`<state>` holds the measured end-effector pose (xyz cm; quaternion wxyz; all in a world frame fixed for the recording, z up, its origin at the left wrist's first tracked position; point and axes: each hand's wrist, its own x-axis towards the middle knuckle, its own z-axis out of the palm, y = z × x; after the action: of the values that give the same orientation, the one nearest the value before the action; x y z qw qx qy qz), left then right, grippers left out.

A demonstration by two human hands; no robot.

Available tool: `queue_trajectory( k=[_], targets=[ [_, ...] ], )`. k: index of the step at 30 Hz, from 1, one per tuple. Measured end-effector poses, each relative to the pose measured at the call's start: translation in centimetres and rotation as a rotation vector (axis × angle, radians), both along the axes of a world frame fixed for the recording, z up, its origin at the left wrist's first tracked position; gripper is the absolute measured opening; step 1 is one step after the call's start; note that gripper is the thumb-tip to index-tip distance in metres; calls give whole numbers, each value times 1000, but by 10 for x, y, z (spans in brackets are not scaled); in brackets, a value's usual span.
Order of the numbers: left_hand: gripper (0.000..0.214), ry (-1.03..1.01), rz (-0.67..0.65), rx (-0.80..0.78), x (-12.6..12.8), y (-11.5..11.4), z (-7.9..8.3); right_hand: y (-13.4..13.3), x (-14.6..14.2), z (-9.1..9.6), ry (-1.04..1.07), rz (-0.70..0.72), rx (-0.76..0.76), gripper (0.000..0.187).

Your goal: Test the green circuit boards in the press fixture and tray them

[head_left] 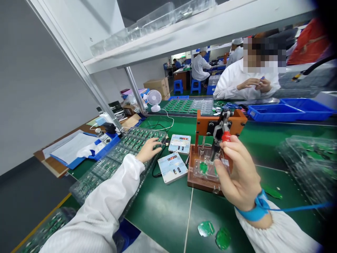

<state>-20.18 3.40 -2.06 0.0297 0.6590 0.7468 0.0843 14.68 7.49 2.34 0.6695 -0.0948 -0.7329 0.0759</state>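
Observation:
My right hand (240,172), with a blue wrist strap (254,210), grips the red handle (226,137) of a toggle clamp. The clamp is mounted on a test fixture (204,184) with an orange upper frame and a brown base. Under it, a green circuit board (203,168) shows in the fixture's clear plate; my fingers partly cover the right side. My left hand (149,150) reaches over a clear tray (91,181) filled with small circuit boards. Its fingers are apart, and nothing shows between them.
Two white meter boxes (172,168) with red digits sit left of the fixture. Two loose green boards (206,228) lie in front. Stacked clear trays (308,165) stand at right, blue bins (275,111) behind. A small fan (154,98) and a co-worker (246,79) are across the bench.

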Motion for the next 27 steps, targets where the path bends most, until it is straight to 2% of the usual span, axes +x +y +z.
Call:
queue_trajectory(
  k=[2,5,13,23,27],
  targets=[
    [40,72,109,35,-16,-6,2,0,0,0,0,-4,-4,71],
    [33,138,155,17,-27,-12,0,-1,0,1,-7,-8,-4,70],
    [28,211,155,-31,-6,-6,-8,-2,1,2,-22,-1,-4,71],
    [27,29,367,-49,-22,8,-11,-2,0,3,-15,6,-10,72],
    [26,-88,406,-55,-40,14,-3,-3,1,4,-25,10,-3,73]
  ],
)
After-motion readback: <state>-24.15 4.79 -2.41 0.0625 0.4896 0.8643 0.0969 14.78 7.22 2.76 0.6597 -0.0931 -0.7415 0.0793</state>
